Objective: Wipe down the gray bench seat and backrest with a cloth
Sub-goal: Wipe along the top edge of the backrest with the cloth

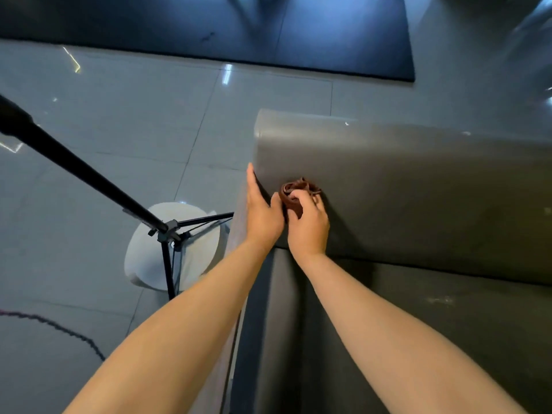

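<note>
The gray bench fills the right half of the view, with its backrest (403, 186) rising above the seat (418, 339). A bunched brown cloth (294, 194) is pressed against the lower left part of the backrest. My right hand (309, 224) grips the cloth with curled fingers. Beside it, my left hand (261, 207) lies flat with straight fingers along the backrest's left edge, its thumb touching the cloth.
A black tripod stand (167, 231) slants across the left over a white round base (176, 246) on the glossy tiled floor (134, 121). A dark cable (59, 327) curls at the lower left. A dark mat (298, 37) lies beyond the bench.
</note>
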`<state>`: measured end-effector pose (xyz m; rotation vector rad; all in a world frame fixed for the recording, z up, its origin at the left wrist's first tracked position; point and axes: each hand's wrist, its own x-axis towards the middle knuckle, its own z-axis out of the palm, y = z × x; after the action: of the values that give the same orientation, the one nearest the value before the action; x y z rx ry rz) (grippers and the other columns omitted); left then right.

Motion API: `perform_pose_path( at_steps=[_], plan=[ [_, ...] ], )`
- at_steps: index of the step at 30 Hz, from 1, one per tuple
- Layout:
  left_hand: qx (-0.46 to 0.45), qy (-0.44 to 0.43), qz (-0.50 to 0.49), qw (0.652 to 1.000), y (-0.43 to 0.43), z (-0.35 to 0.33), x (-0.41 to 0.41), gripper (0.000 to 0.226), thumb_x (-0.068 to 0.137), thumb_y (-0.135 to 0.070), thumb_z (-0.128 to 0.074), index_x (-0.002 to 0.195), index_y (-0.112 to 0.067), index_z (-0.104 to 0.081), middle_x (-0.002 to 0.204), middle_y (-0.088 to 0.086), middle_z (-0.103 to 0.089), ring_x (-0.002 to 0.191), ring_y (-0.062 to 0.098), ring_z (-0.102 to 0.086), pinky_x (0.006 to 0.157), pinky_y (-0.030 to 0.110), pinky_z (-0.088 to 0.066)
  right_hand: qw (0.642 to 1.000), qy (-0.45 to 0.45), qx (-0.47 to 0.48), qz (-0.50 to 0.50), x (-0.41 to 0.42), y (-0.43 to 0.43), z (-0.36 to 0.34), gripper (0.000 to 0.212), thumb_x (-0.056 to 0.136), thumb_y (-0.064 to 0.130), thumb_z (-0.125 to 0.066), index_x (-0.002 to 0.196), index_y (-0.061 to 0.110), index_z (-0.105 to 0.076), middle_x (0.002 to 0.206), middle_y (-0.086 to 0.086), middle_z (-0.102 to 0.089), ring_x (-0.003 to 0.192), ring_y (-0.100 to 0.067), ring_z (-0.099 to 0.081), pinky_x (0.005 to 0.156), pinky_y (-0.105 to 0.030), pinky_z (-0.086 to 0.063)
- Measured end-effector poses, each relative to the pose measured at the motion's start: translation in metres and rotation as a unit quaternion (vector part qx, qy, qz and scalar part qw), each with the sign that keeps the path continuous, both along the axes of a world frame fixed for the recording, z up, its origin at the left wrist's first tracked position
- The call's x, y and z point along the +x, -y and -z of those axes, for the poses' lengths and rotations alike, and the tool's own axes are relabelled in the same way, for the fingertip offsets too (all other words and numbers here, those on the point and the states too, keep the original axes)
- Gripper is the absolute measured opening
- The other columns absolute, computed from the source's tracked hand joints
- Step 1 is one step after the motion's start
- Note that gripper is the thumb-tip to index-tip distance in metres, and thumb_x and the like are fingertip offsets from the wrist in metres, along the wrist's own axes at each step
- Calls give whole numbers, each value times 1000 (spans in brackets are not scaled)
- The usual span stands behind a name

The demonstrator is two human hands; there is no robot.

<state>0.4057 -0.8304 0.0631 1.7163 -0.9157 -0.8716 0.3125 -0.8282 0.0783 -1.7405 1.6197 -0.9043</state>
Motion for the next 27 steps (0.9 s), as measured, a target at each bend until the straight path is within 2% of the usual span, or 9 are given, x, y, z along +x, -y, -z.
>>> perform_pose_path(
  at_steps=[4, 6, 9, 12, 15, 18, 22, 24, 27],
  plan=[
    [1, -38, 27, 999, -9, 11, 8, 77, 101, -11, -54, 160, -33, -10, 155, 1, -43, 141, 14, -42, 119, 46, -37, 999, 17, 28, 29, 0, -1, -11, 24, 89, 8, -71, 108, 22, -70, 119, 1, -66, 112, -15, -60, 88, -3, -36],
    [22, -39, 38, 998, -12, 12, 7, 80, 101, -13, -55, 161, -32, -6, 160, 1, -35, 146, 16, -36, 121, 47, -33, 997, 46, -10, 54, -8, 1, -28, 22, 89, 10, -71, 109, 20, -68, 118, 1, -64, 107, -10, -58, 82, 5, -33],
    [35, -23, 48, 998, -12, 11, 4, 86, 100, -19, -57, 161, -32, 2, 167, 1, -21, 152, 19, -23, 124, 49, -26, 979, 126, -86, 132, -10, 7, -47, 24, 94, 12, -67, 117, 17, -60, 124, -3, -58, 106, -5, -53, 81, 3, -36],
    [27, -9, 55, 998, -14, 16, 4, 89, 100, -18, -57, 161, -31, 6, 169, 0, -15, 154, 16, -16, 125, 48, -22, 977, 126, -85, 152, 1, 9, -41, 26, 95, 8, -65, 120, 12, -60, 129, -9, -57, 113, -12, -52, 81, 7, -32],
    [17, -12, 67, 998, -18, 23, 6, 89, 99, -14, -56, 159, -41, 4, 168, -4, -19, 153, 13, -21, 125, 47, -24, 985, 107, -38, 132, 13, 3, -17, 25, 92, 6, -67, 115, 16, -64, 129, -9, -61, 118, -21, -56, 84, 7, -30],
    [36, -15, 75, 996, -24, 29, 12, 93, 99, -5, -56, 155, -53, 0, 162, -5, -32, 146, 10, -37, 120, 44, -35, 986, 103, 57, 119, 27, -8, 9, 23, 91, 7, -69, 109, 22, -67, 126, -6, -66, 119, -24, -60, 91, -10, -38],
    [101, -13, 128, 987, -44, 32, 20, 85, 103, -8, -50, 158, -49, 0, 160, -7, -37, 137, 11, -44, 107, 28, -42, 978, 118, 141, 101, 26, -11, 17, 24, 92, 14, -72, 113, 24, -68, 121, 1, -68, 116, -18, -62, 95, -24, -51],
    [121, -23, 120, 985, -45, 31, 19, 81, 105, -14, -49, 159, -46, 1, 161, -8, -35, 141, 14, -41, 104, 24, -38, 982, 123, 95, 109, 11, -8, 1, 24, 92, 16, -72, 114, 23, -67, 121, 2, -66, 112, -13, -61, 92, -12, -50],
    [144, -43, 103, 983, -41, 28, 14, 80, 106, -17, -48, 160, -41, 4, 163, -7, -31, 148, 20, -34, 115, 32, -32, 973, 156, -32, 164, -5, 4, -28, 22, 93, 13, -70, 113, 19, -63, 118, 0, -64, 104, -6, -57, 79, 3, -39]
  ],
)
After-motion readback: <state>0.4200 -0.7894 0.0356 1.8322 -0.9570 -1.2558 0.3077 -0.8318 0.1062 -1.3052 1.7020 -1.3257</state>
